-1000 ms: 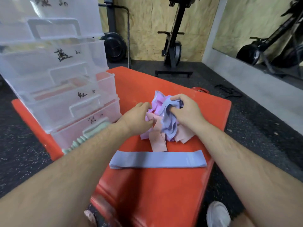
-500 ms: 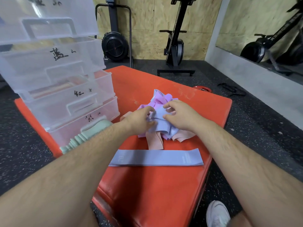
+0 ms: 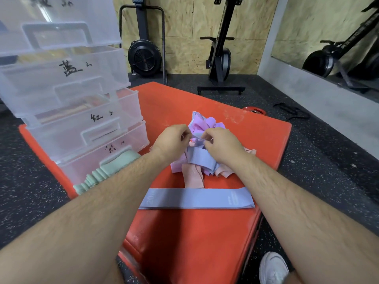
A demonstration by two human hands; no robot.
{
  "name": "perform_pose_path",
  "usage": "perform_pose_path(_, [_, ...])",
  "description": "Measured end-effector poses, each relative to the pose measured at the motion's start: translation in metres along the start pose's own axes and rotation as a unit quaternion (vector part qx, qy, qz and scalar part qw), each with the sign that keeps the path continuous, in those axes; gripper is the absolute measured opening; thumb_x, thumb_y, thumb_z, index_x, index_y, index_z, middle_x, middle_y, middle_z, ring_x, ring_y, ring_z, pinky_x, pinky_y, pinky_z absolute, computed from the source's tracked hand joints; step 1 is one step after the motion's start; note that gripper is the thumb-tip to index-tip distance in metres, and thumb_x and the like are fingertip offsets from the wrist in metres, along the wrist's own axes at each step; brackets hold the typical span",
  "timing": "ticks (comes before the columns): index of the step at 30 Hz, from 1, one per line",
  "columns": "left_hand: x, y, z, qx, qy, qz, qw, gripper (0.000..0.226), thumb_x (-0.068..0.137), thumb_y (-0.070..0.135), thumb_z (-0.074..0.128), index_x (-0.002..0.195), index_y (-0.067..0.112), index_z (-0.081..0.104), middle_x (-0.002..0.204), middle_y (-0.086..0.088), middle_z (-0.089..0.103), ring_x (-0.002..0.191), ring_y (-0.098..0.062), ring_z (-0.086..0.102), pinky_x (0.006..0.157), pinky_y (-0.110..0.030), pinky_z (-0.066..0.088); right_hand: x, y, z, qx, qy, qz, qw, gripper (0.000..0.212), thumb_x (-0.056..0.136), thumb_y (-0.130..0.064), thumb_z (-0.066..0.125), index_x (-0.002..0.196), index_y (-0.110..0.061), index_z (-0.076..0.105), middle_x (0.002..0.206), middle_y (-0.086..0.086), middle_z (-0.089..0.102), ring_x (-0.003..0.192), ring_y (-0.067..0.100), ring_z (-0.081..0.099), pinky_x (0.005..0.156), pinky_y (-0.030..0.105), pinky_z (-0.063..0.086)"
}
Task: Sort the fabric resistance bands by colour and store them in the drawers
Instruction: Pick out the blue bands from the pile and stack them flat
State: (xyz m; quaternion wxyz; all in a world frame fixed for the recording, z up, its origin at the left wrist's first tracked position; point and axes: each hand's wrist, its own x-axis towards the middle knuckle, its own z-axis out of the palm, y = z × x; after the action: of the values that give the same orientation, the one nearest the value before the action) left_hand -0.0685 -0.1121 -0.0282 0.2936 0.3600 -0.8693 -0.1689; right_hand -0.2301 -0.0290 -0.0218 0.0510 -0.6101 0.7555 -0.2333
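Since half a second ago both hands have risen off the pile: left hand (image 3: 172,140) and right hand (image 3: 221,143) each pinch the top edge of the lifted band (image 3: 200,159), fingertips curled. Nearest, a flat blue band (image 3: 196,198) lies on the red mat (image 3: 184,238); beyond, the pink-and-purple pile (image 3: 205,124); left, green bands (image 3: 114,167) touch the clear drawers (image 3: 82,130)

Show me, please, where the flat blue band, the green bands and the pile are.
flat blue band (image 3: 196,198): head view, middle of its top face.
green bands (image 3: 120,161): head view, upper end of the stack.
pile (image 3: 207,123): head view, purple band at its top.
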Motion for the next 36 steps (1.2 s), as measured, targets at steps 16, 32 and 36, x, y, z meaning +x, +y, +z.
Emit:
perform_pose_path(16, [0.010,0.009,-0.012,-0.140,0.078,-0.079,0.984,0.007,0.091,0.017,0.049,0.091,0.020,0.055,0.085,0.003,0.064,0.071,-0.017,0.061,0.065,-0.036,0.052,0.017,-0.020,-0.038,0.118,0.177,-0.091,0.973,0.024,0.099,-0.012,0.040,0.110,-0.016,0.061,0.110,0.002,0.059,0.099,0.019,0.055,0.086,0.043,0.047])
perform_pose_path(32, [-0.025,0.017,-0.087,-0.429,-0.200,-0.201,0.858,0.051,0.077,0.057,0.070,0.103,0.013,0.072,0.089,-0.001,0.065,0.076,-0.011,0.057,0.068,-0.024,0.048,-0.010,0.010,-0.076,0.122,-0.012,-0.042,0.992,0.013,0.101,-0.020,0.053,0.099,-0.024,0.065,0.092,-0.011,0.063,0.072,0.010,0.059,0.061,0.022,0.047])
perform_pose_path(36, [-0.045,0.018,-0.100,-0.438,-0.254,-0.151,0.849,0.040,0.068,0.044,0.078,0.094,0.015,0.068,0.087,0.004,0.069,0.073,-0.005,0.061,0.064,-0.020,0.051,-0.025,0.013,-0.079,0.122,-0.037,-0.035,0.991,0.009,0.098,-0.027,0.060,0.103,-0.027,0.067,0.106,-0.005,0.066,0.086,0.017,0.065,0.076,0.032,0.054])
